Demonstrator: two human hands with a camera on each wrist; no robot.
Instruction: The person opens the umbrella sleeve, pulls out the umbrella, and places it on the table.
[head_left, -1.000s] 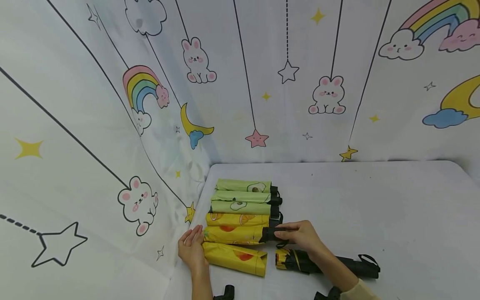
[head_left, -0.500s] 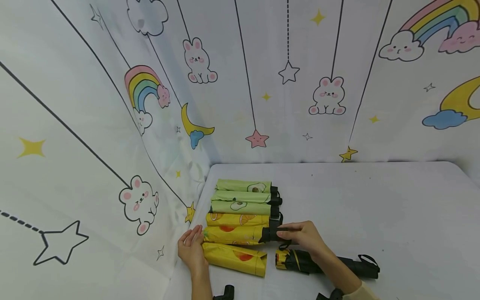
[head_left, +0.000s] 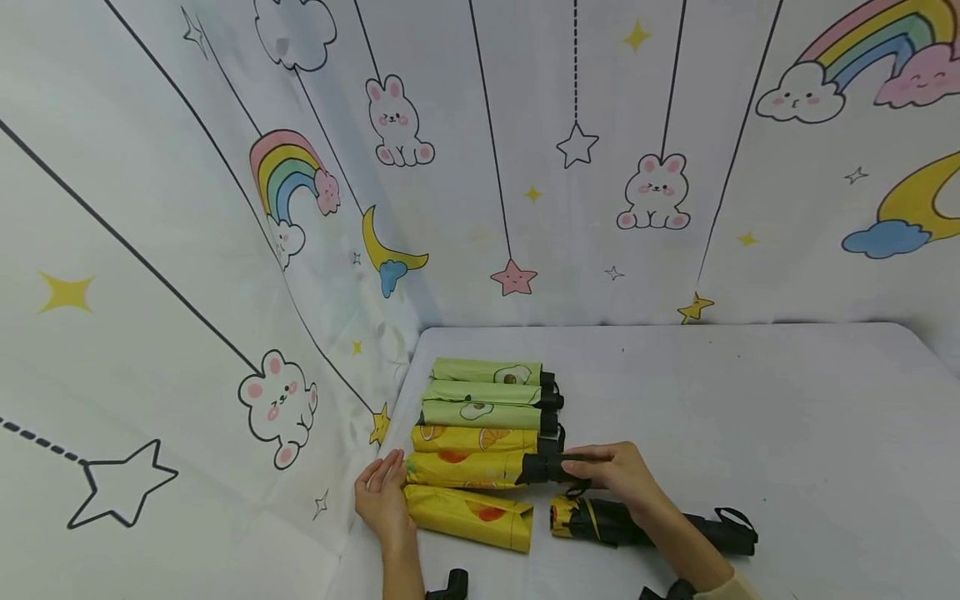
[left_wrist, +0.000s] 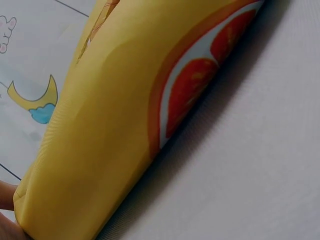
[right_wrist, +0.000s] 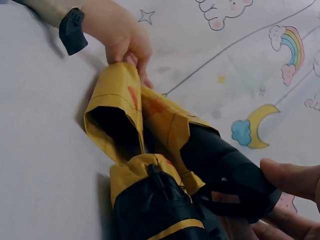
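My left hand (head_left: pixel 382 493) grips the left end of a yellow fruit-print umbrella cover (head_left: pixel 465 469) lying on the table. From its other end sticks a folded black umbrella (head_left: pixel 542 468), its strap loop hanging below. My right hand (head_left: pixel 611 475) holds that umbrella's handle between thumb and fingers, thumb on top in the right wrist view. Nearer me is a second yellow cover (head_left: pixel 472 518), its mouth gaping and hollow in the right wrist view. Its orange-slice print (left_wrist: pixel 192 90) fills much of the left wrist view. A black-and-yellow folded umbrella (head_left: pixel 615 523) lies under my right forearm.
Beyond the held cover lie a yellow orange-print umbrella (head_left: pixel 476 438) and several green avocado-print umbrellas (head_left: pixel 480 414), side by side. A white curtain (head_left: pixel 465 167) with cartoon prints stands at the left and behind the white table (head_left: pixel 720 400).
My right hand has drawn slightly to the right with the handle, and more of the black umbrella shows outside the cover. My left hand stays at the cover's end.
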